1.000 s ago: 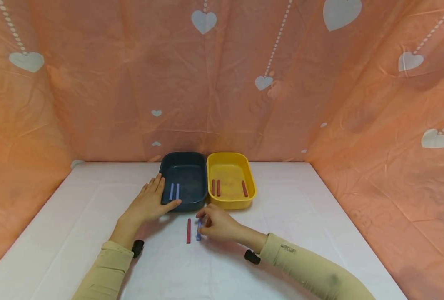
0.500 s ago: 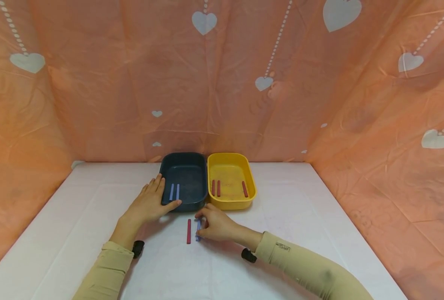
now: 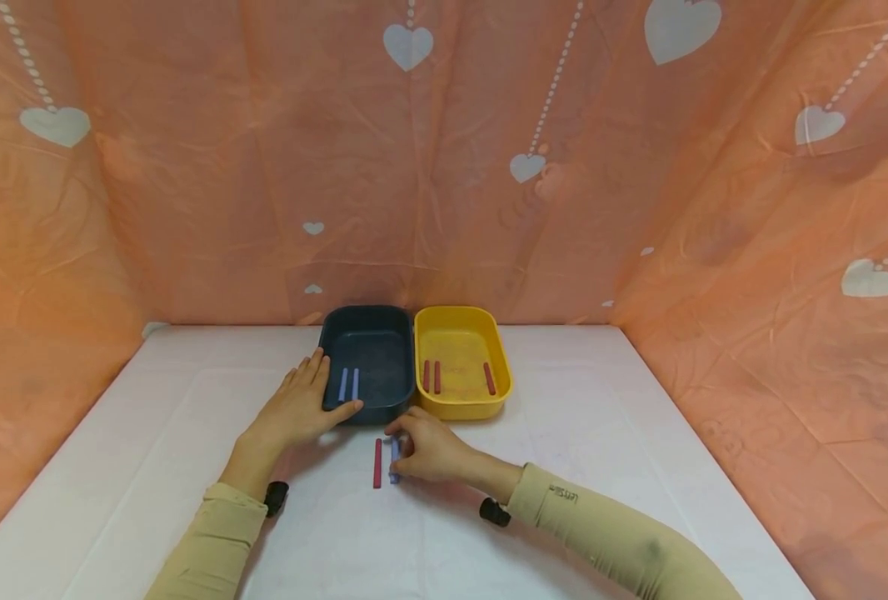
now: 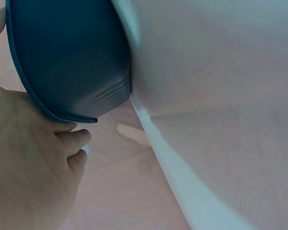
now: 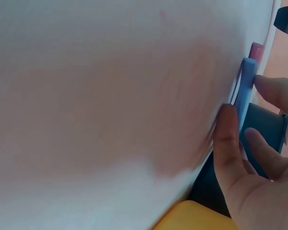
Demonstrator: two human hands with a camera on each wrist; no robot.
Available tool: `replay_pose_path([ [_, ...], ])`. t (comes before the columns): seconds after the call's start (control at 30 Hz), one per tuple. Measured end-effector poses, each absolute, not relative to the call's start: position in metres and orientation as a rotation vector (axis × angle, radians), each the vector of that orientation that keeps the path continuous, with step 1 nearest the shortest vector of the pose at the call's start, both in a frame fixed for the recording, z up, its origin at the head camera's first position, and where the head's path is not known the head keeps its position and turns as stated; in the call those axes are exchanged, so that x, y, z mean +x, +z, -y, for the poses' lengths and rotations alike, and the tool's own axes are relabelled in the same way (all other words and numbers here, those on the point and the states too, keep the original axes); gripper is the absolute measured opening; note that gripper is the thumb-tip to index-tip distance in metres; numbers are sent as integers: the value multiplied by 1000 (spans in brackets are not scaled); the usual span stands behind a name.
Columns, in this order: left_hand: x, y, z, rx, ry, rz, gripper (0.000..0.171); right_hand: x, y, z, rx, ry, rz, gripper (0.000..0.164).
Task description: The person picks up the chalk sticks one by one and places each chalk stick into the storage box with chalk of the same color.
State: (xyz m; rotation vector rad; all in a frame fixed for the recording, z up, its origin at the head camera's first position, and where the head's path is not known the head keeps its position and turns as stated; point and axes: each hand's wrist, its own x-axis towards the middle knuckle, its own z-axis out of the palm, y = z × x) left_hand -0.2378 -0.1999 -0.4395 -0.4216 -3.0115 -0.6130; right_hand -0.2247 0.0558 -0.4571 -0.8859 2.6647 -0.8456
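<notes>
My left hand point(image 3: 297, 404) rests on the left rim and front corner of a dark blue tray point(image 3: 372, 411), its fingers extended and the thumb over the front rim. In the left wrist view the dark tray point(image 4: 72, 57) fills the space beside that hand point(image 4: 29, 153). In front of the trays, my right hand point(image 3: 435, 448) pinches a thin blue stick point(image 3: 395, 452) low over the tabletop. Thumb and fingers lie on either side of the blue stick point(image 5: 246, 84) in the right wrist view. A dark red stick point(image 3: 377, 463) lies just left of it, roughly parallel.
Two blue sticks point(image 3: 349, 384) lie inside the dark tray. Against its right side stands a yellow tray point(image 3: 462, 410) holding three red sticks point(image 3: 437, 377). White cloth point(image 3: 579, 417) covers the table, and an orange curtain with hearts point(image 3: 444, 208) encloses the back and sides.
My right hand has shifted slightly left with its fingers closing on the blue stick, which has moved a little toward the red one. The left hand and trays have stayed put.
</notes>
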Motion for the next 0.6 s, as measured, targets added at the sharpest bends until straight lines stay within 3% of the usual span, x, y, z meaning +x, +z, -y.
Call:
replay_pose_path([
  [0.33,-239,-443,200,-410,-608,3011,112,-220,-454,-50,-911,-972,-2629,36],
  [0.6,-238,-441,200,-406,-609,3009,111,-218,-454,-48,-895,-1086,-2585,39],
])
